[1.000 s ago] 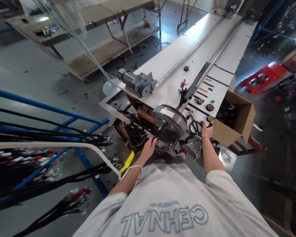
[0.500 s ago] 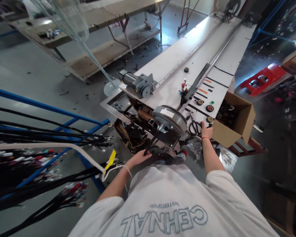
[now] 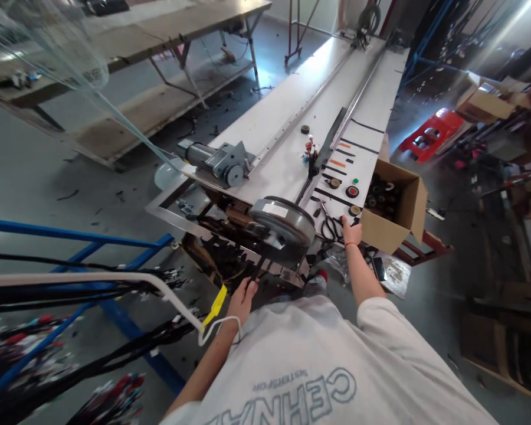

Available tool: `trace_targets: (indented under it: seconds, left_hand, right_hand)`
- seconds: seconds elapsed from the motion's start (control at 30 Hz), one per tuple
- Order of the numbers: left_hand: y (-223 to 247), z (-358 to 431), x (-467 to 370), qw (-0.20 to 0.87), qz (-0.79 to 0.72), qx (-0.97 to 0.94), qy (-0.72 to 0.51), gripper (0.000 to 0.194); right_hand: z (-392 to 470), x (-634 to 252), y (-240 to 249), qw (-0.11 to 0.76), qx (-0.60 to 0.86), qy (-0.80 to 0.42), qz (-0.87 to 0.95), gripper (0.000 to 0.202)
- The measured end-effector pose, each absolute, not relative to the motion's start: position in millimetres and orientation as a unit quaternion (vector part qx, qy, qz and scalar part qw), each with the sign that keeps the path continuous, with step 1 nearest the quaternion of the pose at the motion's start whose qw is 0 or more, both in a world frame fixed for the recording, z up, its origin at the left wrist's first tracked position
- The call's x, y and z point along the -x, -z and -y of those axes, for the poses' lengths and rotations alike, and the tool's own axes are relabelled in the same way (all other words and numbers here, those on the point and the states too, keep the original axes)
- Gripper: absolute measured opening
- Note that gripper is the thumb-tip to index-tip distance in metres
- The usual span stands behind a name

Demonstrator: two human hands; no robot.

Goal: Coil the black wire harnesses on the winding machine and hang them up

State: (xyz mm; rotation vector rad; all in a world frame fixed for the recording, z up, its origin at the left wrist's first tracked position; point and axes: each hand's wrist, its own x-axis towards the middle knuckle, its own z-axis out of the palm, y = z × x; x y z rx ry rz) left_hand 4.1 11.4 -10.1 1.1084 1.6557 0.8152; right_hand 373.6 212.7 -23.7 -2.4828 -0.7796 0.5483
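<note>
My left hand (image 3: pixel 243 299) is closed round a dark strip (image 3: pixel 259 268) that runs up toward the underside of a big grey wheel (image 3: pixel 283 227) at the bench's near end. My right hand (image 3: pixel 352 232) is at the near right corner of the white bench (image 3: pixel 287 141), its thumb on the top and its fingers curled; what they grip is hidden. Just left of it lie scissors with black handles (image 3: pixel 330 227). Tape rolls (image 3: pixel 354 210) and a red button (image 3: pixel 352 192) are beyond it. A wire bundle with white and red connectors (image 3: pixel 310 150) lies by the rail.
An open carton (image 3: pixel 393 206) of dark rolls adjoins the bench's right side. A grey motor (image 3: pixel 215 159) sits at its left edge. Blue racks (image 3: pixel 71 227) with hanging cables stand at my left. A red stool (image 3: pixel 431 134) lies on the floor at right.
My view has swung right, so the bench appears further left. My left hand has drawn back and down with the strip. My right hand stays at the bench corner.
</note>
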Motion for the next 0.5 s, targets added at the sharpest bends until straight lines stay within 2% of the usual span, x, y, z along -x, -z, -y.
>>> trace_targets:
  seconds: [0.27, 0.4, 0.5]
  left_hand:
    - [2.7, -43.3, -19.0, 0.518, -0.636, -0.449, -0.355, 0.057]
    - [18.3, -54.6, -8.7, 0.606, -0.566, -0.526, -0.191, 0.048]
    - [30.6, -50.5, 8.6, 0.585, -0.572, -0.563, -0.115, 0.044]
  right_hand:
    - [-210.8, -370.1, 19.4, 0.239, 0.906, -0.203, 0.284, 0.077]
    - [-209.9, -368.4, 16.9, 0.244, 0.906, -0.204, 0.279, 0.075]
    - [-209.7, -368.6, 16.0, 0.246, 0.905, -0.206, 0.28, 0.075]
